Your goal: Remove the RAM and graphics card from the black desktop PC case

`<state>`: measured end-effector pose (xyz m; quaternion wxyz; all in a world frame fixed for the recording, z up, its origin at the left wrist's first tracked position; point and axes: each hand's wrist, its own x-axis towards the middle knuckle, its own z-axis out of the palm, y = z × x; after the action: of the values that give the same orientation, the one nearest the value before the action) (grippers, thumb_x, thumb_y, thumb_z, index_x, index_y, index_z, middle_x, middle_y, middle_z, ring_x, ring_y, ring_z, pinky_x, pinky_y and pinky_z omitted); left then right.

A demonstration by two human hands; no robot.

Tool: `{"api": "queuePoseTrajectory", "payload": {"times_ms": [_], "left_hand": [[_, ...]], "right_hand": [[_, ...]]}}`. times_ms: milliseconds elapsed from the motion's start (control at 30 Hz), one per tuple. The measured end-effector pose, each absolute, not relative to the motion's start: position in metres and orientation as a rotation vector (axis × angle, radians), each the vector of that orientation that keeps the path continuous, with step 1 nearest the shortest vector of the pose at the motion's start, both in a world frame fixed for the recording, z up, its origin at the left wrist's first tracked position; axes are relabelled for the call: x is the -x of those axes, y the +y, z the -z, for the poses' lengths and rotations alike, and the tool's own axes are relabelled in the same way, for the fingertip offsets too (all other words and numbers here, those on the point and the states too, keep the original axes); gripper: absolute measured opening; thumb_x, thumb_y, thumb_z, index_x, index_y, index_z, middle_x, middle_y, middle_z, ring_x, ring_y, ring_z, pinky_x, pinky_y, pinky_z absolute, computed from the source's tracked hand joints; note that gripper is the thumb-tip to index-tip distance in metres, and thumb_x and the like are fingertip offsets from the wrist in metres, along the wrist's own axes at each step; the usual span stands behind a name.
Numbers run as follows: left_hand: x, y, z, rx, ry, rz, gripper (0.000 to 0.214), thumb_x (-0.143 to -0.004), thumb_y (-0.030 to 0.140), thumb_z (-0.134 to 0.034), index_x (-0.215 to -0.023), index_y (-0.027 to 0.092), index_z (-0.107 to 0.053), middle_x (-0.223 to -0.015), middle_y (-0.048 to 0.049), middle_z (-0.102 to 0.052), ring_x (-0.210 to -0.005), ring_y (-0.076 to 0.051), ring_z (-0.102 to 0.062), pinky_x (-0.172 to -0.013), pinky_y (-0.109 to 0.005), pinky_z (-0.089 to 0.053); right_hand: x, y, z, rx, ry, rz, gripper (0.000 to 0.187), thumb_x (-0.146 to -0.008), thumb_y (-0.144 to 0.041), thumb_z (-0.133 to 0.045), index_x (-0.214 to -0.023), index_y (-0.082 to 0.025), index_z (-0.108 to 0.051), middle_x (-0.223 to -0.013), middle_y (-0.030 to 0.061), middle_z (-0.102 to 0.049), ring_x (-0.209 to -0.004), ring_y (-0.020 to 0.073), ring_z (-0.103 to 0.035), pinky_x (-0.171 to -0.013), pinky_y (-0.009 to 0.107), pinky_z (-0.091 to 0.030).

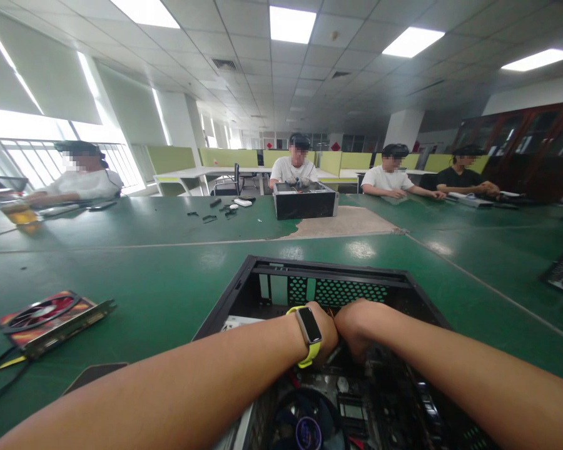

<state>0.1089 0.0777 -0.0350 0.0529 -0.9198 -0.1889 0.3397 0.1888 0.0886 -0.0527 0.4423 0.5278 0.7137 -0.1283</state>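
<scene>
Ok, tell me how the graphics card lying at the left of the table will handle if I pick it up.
The graphics card should feel stiff, given its rigid-looking metal bracket. Its fan faces up uncovered, so the blades may be fragile under fingers. Lying broadside down, it seems unlikely to roll.

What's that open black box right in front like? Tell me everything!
The black computer case looks like metal and sits on the green table, open side up. Its far wall has honeycomb holes and rectangular openings. Inside is a dark round fan with a purple-ringed centre. The left hand and right hand reach in; their fingertips are hidden.
</scene>
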Motion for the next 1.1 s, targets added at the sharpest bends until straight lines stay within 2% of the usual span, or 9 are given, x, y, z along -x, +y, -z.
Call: {"api": "queuePoseTrajectory", "payload": {"times_ms": [200, 367, 533, 700, 867, 1100], "left_hand": [[-0.1085, 0.082, 0.0389, 2.76, -0.534, -1.064, 0.04, -0.067, 0.036, -0.07, -0.103, 0.018, -0.068, -0.102, -0.0105, -0.069, -0.09, -0.028, -0.064, -0.078, -0.038, -0.053], [-0.1096, 0.0826, 0.0388, 2.795, -0.595, -1.05, 0.046, -0.063, 0.031, -0.073, -0.106, 0.016, -0.067, -0.106, -0.0124, -0.068, -0.094, -0.031, -0.064, -0.08, -0.041, -0.053], [-0.1107, 0.0821, 0.0384, 2.782, -0.645, -1.099, 0.058, -0.051, 0.021, -0.079, -0.108, 0.015, -0.066, -0.108, -0.0137, -0.068, -0.094, -0.032, -0.063, -0.079, -0.04, -0.053], [-0.1099, 0.0805, 0.0341, 2.78, -0.649, -1.104, 0.055, -0.056, 0.022, -0.077, -0.109, 0.014, -0.066, -0.108, -0.0148, -0.067, -0.096, -0.032, -0.062, -0.08, -0.04, -0.052], [-0.109, 0.0812, 0.0366, 2.747, -0.621, -1.091, 0.054, -0.058, 0.024, -0.075, -0.111, 0.018, -0.065, -0.108, -0.0128, -0.068, -0.096, -0.031, -0.063, -0.078, -0.039, -0.052], [-0.1089, 0.0826, 0.0363, 2.73, -0.602, -1.113, 0.056, -0.06, 0.02, -0.073, -0.115, 0.016, -0.062, -0.112, -0.0117, -0.066, -0.098, -0.03, -0.062, -0.081, -0.042, -0.052]], "right_hand": [[-0.1929, 0.0914, 0.0596, -1.282, 1.808, 0.34, 0.034, -0.047, -0.029, -0.076, -0.078, -0.017, -0.07, -0.085, 0.0067, -0.069, -0.082, 0.0303, -0.065, -0.068, 0.039, -0.053], [-0.1915, 0.0905, 0.0569, -1.295, 1.82, 0.312, 0.034, -0.046, -0.03, -0.077, -0.077, -0.018, -0.069, -0.083, 0.0057, -0.069, -0.079, 0.0293, -0.065, -0.068, 0.039, -0.052], [-0.1916, 0.0909, 0.0574, -1.279, 1.842, 0.306, 0.034, -0.046, -0.029, -0.077, -0.078, -0.019, -0.069, -0.082, 0.0047, -0.069, -0.079, 0.0283, -0.066, -0.066, 0.037, -0.052], [-0.1943, 0.094, 0.0624, -1.282, 1.863, 0.324, 0.037, -0.044, -0.03, -0.077, -0.079, -0.019, -0.069, -0.083, 0.0054, -0.069, -0.078, 0.0286, -0.066, -0.065, 0.037, -0.053], [-0.1932, 0.0947, 0.061, -1.315, 1.898, 0.309, 0.042, -0.042, -0.027, -0.077, -0.083, -0.019, -0.07, -0.089, 0.0064, -0.069, -0.08, 0.0288, -0.065, -0.066, 0.036, -0.053], [-0.1894, 0.0975, 0.0584, -1.302, 1.807, 0.368, 0.034, -0.042, -0.031, -0.079, -0.072, -0.018, -0.07, -0.077, 0.0035, -0.068, -0.077, 0.0265, -0.066, -0.066, 0.033, -0.053]]}}
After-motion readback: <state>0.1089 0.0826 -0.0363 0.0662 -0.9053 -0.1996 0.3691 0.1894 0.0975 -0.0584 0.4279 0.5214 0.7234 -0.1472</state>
